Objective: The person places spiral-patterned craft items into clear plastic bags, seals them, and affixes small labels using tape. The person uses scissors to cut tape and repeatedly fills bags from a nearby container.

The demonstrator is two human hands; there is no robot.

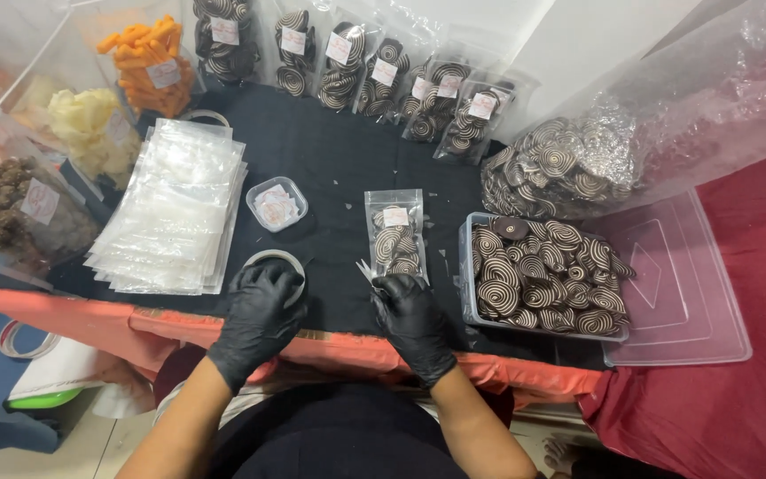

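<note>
head view, edges: both gloved hands sit right at the near edge of the bench (330, 160), where an orange-red cover hangs over the front
left hand (259, 315): black glove, fingers curled down over a tape roll (275, 263) at the near edge, clamped on its rim as far as I can see
right hand (410, 315): black glove, fingers pinched together on the bottom corner of the small filled pouch (395, 232), which lies flat mid-bench just beyond that hand
open room: a bare dark strip between pouch and tape roll, more toward the far edge
surface: black cloth, a few crumbs
left side: stack of empty clear bags (175, 208), small tub of labels (276, 203) just beside it
right side: grey tray of swirl cookies (543, 275) close to the right hand, clear lid (680, 293) past it, big bag of cookies (560, 164) behind
far edge: row of packed pouches (374, 71), tight together
</note>
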